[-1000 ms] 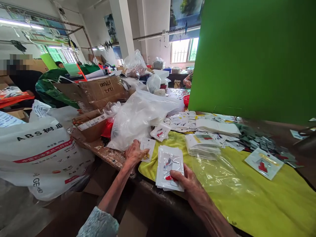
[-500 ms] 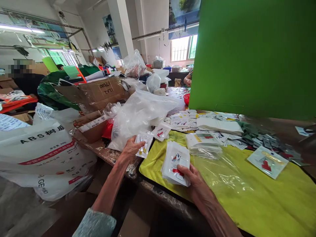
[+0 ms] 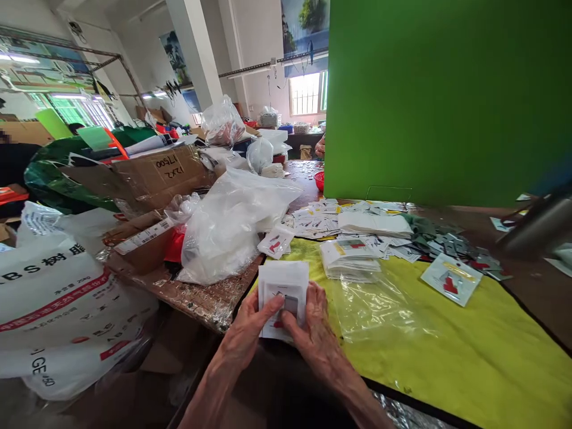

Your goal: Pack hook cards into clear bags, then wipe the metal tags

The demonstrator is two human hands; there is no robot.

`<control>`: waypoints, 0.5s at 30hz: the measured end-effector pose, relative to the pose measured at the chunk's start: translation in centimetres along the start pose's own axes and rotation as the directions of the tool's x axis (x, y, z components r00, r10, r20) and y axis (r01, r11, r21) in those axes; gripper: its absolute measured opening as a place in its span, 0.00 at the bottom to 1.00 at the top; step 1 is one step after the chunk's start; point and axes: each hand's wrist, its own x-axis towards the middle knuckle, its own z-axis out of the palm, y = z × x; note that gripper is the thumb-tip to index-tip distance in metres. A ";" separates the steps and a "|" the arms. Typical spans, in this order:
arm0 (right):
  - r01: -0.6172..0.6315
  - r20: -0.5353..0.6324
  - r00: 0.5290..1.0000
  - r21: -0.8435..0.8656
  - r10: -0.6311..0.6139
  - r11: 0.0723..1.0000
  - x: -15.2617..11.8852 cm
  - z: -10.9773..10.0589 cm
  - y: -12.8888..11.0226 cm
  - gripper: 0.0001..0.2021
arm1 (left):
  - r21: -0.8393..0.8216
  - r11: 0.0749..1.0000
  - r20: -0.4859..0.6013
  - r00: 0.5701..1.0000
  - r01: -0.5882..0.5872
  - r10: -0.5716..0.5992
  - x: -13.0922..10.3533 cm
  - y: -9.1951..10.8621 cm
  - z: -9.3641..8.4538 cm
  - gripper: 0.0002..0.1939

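A stack of small white packets (image 3: pixel 283 277) is upright between my two hands, close to the front edge of the table. My left hand (image 3: pixel 250 322) grips its left side, thumb pressed on the front. From the other side my right hand (image 3: pixel 315 325) closes round it, its thumb also on the face beside a grey and red piece. Just behind, a second stack of clear packets (image 3: pixel 351 262) lies on the yellow cloth (image 3: pixel 447 369). A clear plastic bag (image 3: pixel 379 310) is spread in front of that stack. One packet with a red piece (image 3: pixel 451 279) lies farther right.
White cards (image 3: pixel 313 220) and dark grey pieces (image 3: pixel 447 244) lie along the back. A large clear bag (image 3: pixel 236 220) and an open carton (image 3: pixel 147 244) stand left. A green panel (image 3: pixel 424 107) rises behind the cloth. Another person's hand (image 3: pixel 320 146) shows at its edge.
My left hand has come rightward from beside the clear bag to the stack in my right hand. The stack is now raised upright, held by both hands. The view has turned slightly right.
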 end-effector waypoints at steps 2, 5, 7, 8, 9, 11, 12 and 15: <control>-0.005 0.014 1.000 -0.045 0.006 0.999 0.1 -0.5 -0.1 0.30 | 0.059 0.998 -0.013 0.999 -0.038 0.039 0.0 -0.2 0.2 0.30; 0.052 0.052 0.998 -0.107 -0.047 0.993 0.2 -0.8 0.0 0.30 | 0.190 0.978 -0.107 0.988 -0.085 0.107 -0.1 -1.1 0.4 0.28; 0.105 0.045 0.994 -0.186 -0.099 0.977 0.1 -0.7 0.7 0.29 | 0.302 0.948 -0.192 0.967 -0.104 0.168 0.0 -2.3 0.2 0.27; 0.125 0.030 0.992 -0.232 -0.121 0.965 0.1 -0.6 1.2 0.28 | 0.359 0.927 -0.226 0.953 -0.109 0.200 0.2 -3.1 0.0 0.27; 0.152 0.027 0.988 -0.272 -0.151 0.950 0.1 -0.5 1.7 0.28 | 0.389 0.913 -0.236 0.946 -0.120 0.225 0.5 -3.7 -0.2 0.28; 0.213 0.034 0.976 -0.336 -0.215 0.917 0.3 -0.2 2.6 0.25 | 0.414 0.900 -0.238 0.938 -0.137 0.252 1.3 -4.7 -0.6 0.30; 0.238 0.039 0.970 -0.369 -0.240 0.898 0.4 -0.1 2.9 0.23 | 0.424 0.897 -0.246 0.936 -0.130 0.252 1.6 -4.9 -0.7 0.31; 0.251 0.054 0.965 -0.455 -0.256 0.854 0.4 -0.1 2.8 0.21 | 0.400 0.915 -0.293 0.938 -0.056 0.185 1.4 -4.4 -0.3 0.30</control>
